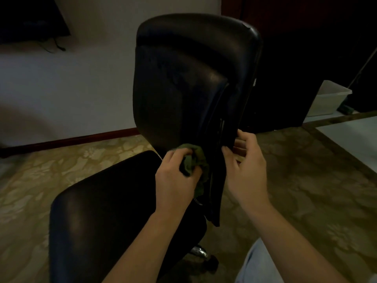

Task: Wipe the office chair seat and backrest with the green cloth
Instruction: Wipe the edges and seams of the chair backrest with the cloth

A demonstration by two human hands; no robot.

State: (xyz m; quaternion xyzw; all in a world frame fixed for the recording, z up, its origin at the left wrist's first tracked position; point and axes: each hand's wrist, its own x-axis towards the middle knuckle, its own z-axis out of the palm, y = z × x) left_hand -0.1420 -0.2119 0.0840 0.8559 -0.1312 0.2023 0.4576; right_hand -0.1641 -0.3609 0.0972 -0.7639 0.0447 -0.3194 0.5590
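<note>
A black office chair stands in front of me, its backrest (183,82) upright and its seat (106,205) low on the left. My left hand (175,178) is closed on a bunched green cloth (195,162), pressed against the lower part of the backrest just above the seat. My right hand (244,160) grips the backrest's right edge, thumb in front and fingers behind it. Part of the cloth hangs down between my hand and the backrest.
A patterned beige carpet (306,190) covers the floor around the chair. A white wall with a dark red skirting board (71,139) runs behind. A pale plastic bin (330,99) stands at the back right beside dark furniture. A chrome chair base (200,252) shows under the seat.
</note>
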